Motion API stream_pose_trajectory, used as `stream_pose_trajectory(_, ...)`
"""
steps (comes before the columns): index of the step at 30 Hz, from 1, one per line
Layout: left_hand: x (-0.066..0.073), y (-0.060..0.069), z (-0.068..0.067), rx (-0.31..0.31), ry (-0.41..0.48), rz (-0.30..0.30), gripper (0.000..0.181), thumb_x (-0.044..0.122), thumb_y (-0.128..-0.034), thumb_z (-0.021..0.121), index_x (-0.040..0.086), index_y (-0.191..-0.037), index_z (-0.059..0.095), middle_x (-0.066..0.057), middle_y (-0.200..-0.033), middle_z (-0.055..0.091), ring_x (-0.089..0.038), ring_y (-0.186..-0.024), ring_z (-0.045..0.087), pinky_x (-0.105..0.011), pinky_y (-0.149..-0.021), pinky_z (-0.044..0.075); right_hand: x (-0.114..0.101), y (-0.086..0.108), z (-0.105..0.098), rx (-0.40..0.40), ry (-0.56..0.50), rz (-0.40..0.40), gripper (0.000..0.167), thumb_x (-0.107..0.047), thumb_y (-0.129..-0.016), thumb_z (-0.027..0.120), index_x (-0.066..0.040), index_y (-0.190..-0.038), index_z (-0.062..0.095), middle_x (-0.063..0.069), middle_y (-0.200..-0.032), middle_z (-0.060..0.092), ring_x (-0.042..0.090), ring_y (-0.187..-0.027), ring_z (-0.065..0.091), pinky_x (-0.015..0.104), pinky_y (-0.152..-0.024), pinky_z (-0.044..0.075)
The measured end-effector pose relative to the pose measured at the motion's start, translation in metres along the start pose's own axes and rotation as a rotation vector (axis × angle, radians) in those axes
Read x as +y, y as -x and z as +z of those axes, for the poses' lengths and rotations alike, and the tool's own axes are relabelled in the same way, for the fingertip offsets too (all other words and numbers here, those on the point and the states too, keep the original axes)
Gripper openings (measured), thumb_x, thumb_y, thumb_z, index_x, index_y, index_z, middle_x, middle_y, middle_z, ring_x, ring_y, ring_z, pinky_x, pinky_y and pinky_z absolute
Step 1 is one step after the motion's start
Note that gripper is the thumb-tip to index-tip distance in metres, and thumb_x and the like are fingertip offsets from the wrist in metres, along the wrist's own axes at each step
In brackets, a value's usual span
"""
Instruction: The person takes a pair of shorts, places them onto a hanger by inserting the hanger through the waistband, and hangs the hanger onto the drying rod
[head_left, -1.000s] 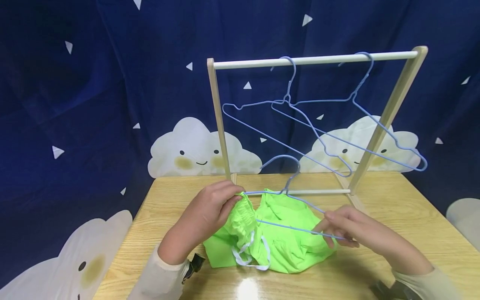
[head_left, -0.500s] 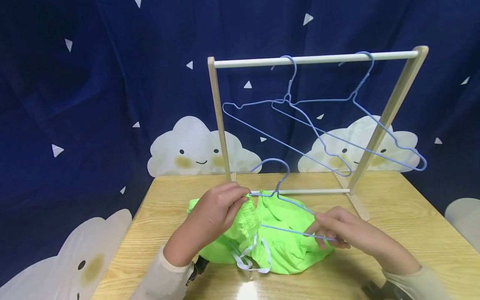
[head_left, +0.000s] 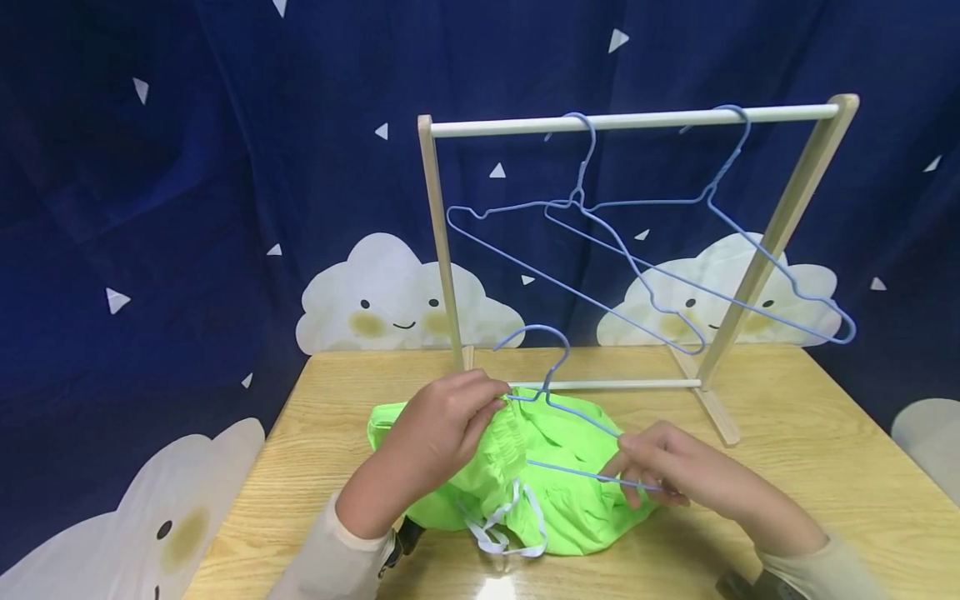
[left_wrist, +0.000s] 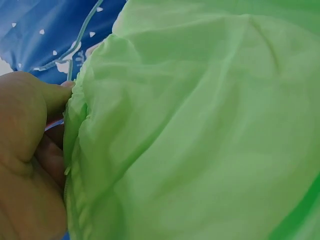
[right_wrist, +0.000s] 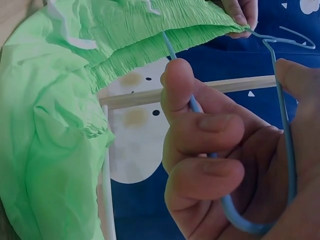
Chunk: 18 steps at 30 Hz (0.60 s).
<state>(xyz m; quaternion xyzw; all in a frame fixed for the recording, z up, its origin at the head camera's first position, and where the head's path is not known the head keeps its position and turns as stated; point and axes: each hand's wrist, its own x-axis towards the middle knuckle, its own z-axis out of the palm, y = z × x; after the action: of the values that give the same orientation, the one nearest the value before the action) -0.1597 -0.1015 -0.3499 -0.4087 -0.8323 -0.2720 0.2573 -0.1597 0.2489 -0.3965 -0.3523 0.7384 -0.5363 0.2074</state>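
In the head view a bright green garment [head_left: 577, 508] with a gathered elastic waistband and white drawstring [head_left: 543, 521] lies on the table. My left hand [head_left: 442, 433] pinches the waistband's edge together with the upper wire of a blue hanger [head_left: 581, 415]. The hanger's left part is inside the waistband, hidden by the cloth. My right hand [head_left: 682, 471] grips the hanger's right end; in the right wrist view its fingers [right_wrist: 205, 150] curl round the lower wire. Green cloth [left_wrist: 175, 125] fills most of the left wrist view, beside my left thumb.
Behind the garment stands a rack with a white top bar [head_left: 645, 122], wooden side posts and a low white bar [head_left: 630, 384]. Two blue hangers [head_left: 637, 275] [head_left: 750, 237] hang from it. The wooden table [head_left: 810, 433] reaches back to a dark blue curtain [head_left: 150, 208] with white clouds.
The held hanger and my right hand have moved left and slightly down. My left hand has shifted a little right with the waistband, and more green cloth shows to its left.
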Motion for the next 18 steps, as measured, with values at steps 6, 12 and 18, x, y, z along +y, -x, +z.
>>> stream_pose_trajectory(6, 0.004, 0.000, 0.004, -0.031, -0.022, -0.008, 0.013, 0.010, -0.1057, 0.069, 0.007, -0.115, 0.078, -0.001, -0.101, 0.078, -0.016, -0.091, 0.075, -0.030, -0.084, 0.064, -0.001, -0.002, 0.005, 0.007, 0.024, 0.044, 0.052, -0.010, -0.117, 0.030, 0.007, -0.113, 0.079, 0.024, -0.073, 0.071, 0.011, -0.042, 0.039, 0.023, -0.033, 0.030)
stream_pose_trajectory(12, 0.005, 0.000, 0.002, -0.036, -0.029, -0.014, 0.013, 0.011, -0.1059, 0.069, 0.009, -0.115, 0.079, 0.000, -0.101, 0.078, -0.015, -0.091, 0.075, -0.029, -0.082, 0.064, -0.003, -0.001, 0.006, -0.012, 0.040, 0.034, 0.053, -0.010, -0.117, 0.028, 0.005, -0.115, 0.079, 0.024, -0.076, 0.073, 0.006, -0.045, 0.045, 0.025, -0.034, 0.035)
stream_pose_trajectory(18, 0.006, -0.001, -0.003, -0.037, -0.022, 0.008, 0.012, 0.012, -0.1060, 0.070, 0.009, -0.114, 0.079, 0.001, -0.098, 0.074, -0.012, -0.087, 0.068, -0.025, -0.079, 0.061, -0.012, 0.007, -0.003, -0.074, 0.112, 0.066, 0.056, -0.013, -0.118, 0.023, -0.007, -0.127, 0.077, 0.013, -0.095, 0.080, 0.012, -0.073, 0.072, 0.031, -0.059, 0.057)
